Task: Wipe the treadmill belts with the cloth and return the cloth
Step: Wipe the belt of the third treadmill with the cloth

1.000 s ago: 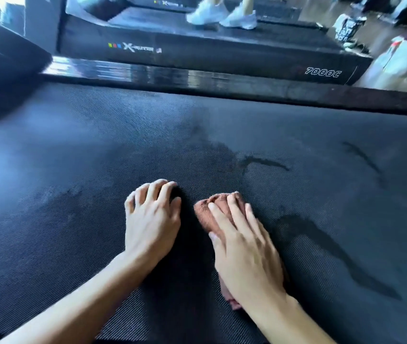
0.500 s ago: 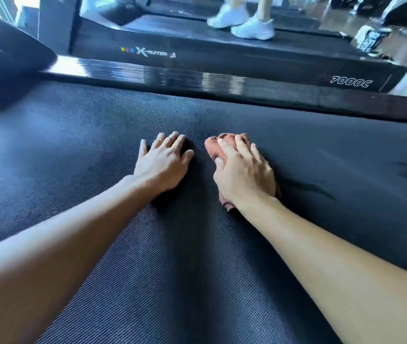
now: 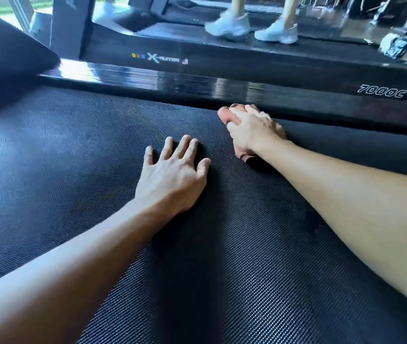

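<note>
Fingers (image 3: 240, 111) of the right hand (image 3: 254, 131) lie straight over the reddish cloth (image 3: 224, 115), pressing it onto the belt (image 3: 73, 170) beside the glossy side rail (image 3: 197, 81) (far edge!). Left hand (image 3: 172, 177) flat nearby, fingers spread wide, holding nothing.

the belt (image 3: 98, 157) is matt black rubber with a fine woven grain; the side rail (image 3: 147, 78) is glossy black; the cloth (image 3: 224, 115) is soft, reddish-brown terry.
</note>
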Demonstrator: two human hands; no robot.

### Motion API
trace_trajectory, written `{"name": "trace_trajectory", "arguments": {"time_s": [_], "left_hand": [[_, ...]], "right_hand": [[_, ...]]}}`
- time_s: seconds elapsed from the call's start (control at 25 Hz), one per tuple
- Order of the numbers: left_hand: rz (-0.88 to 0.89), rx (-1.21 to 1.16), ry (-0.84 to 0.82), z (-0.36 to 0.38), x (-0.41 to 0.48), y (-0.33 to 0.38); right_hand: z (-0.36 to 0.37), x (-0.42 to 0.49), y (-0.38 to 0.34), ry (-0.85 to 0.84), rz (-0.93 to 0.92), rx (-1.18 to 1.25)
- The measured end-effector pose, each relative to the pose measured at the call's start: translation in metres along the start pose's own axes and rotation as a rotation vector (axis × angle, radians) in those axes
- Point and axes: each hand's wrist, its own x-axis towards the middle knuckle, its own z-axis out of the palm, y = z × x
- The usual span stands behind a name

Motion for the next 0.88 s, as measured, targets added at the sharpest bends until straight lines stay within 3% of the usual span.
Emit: {"name": "trace_trajectory", "arguments": {"time_s": [0.12, 0.32, 0.48, 0.52, 0.64, 0.68, 0.8, 0.84, 0.88], "left_hand": [[-0.007, -0.008, 0.004, 0.002, -0.001, -0.002], [-0.012, -0.03, 0.019, 0.001, 0.0, 0.0], [-0.018, -0.025, 0.015, -0.001, -0.003, 0.001], [-0.021, -0.026, 0.015, -0.001, -0.002, 0.0], [-0.028, -0.021, 0.025, 0.001, -0.002, 0.001], [-0.028, -0.014, 0.025, 0.002, -0.002, 0.001], [-0.012, 0.005, 0.042, 0.003, -0.001, -0.001], [-0.01, 0.001, 0.051, 0.004, 0.001, -0.002], [-0.007, -0.003, 0.051, 0.004, 0.001, -0.002]], "right_hand": [[-0.002, 0.014, 0.017, 0.003, -0.011, 0.033], [0.017, 0.022, 0.01, 0.161, 0.14, -0.047], [0.0, 0.011, 0.058, -0.038, -0.243, 0.095], [-0.006, 0.01, 0.075, -0.052, -0.228, 0.124], [-0.009, 0.001, 0.09, 0.093, 0.084, 0.019], [-0.009, -0.001, 0.082, 0.097, 0.061, 0.002], [-0.008, -0.015, 0.08, -0.048, -0.349, 0.08], [-0.014, -0.015, 0.087, -0.078, -0.389, 0.109], [-0.017, -0.012, 0.094, -0.061, -0.305, 0.129]]}}
